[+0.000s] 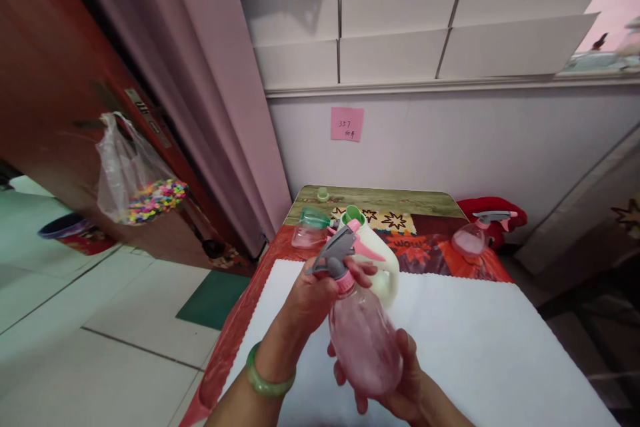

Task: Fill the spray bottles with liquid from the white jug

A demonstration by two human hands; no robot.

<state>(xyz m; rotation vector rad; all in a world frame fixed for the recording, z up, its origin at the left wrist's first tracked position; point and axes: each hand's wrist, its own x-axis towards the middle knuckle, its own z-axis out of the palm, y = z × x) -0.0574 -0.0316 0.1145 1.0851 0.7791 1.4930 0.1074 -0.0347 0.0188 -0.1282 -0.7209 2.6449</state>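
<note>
Translucent pink oval bottle [363, 340], right hand [406, 377] fingers curled beneath, left hand [310, 297] fingers tight on grey trigger [333, 255].

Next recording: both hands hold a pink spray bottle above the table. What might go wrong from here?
The left hand grips the gray spray head; if it comes loose, whatever the pink bottle holds might spill on the white sheet. The right hand only cradles the tilted bottle from below, so it may slip. The white jug stands close behind the hands and might get knocked.
</note>
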